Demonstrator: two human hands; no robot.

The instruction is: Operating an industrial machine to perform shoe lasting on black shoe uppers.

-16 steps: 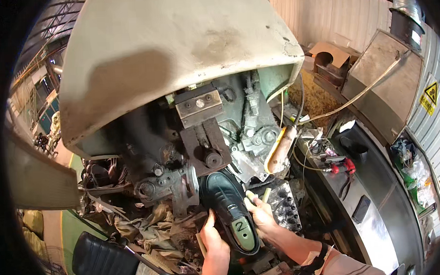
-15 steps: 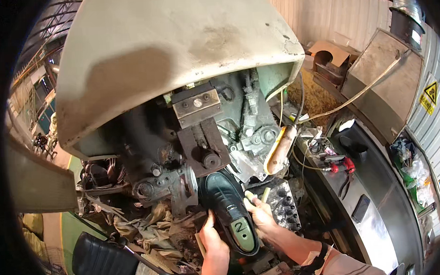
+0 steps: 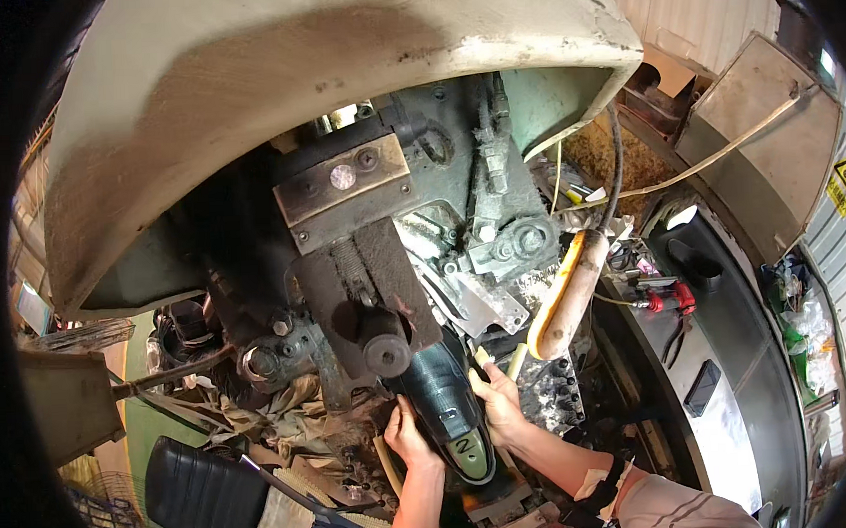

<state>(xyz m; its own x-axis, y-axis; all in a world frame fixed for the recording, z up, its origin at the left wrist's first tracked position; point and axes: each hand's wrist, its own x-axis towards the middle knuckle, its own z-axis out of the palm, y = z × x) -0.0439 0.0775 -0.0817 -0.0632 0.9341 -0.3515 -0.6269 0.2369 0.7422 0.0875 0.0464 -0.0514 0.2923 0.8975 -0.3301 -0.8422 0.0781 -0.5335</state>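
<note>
Between my hands is a black leather loafer (image 3: 437,388) fitted on a green shoe last (image 3: 467,458). Its toe points away from me and reaches in below the round-ended part (image 3: 386,353) of a grimy machine, which hides the tip. My left hand (image 3: 415,442) is closed along the shoe's left side. My right hand (image 3: 498,407) grips the opposite side, with a pale wrapping at a fingertip. The undersides of both grips are hidden. Above the shoe sits a dark steel block (image 3: 354,295).
A large beige hood (image 3: 366,49) overhangs the machine. At right hangs a worn lamp-like handle (image 3: 568,295) on a cable. Beyond it, a metal bench bears a phone (image 3: 702,389) and a red tool (image 3: 670,298). A black padded seat (image 3: 206,490) stands lower left.
My view has come closer to the machine, which looks larger. The loafer's toe now lies farther behind the round-ended part; both hands keep their hold.
</note>
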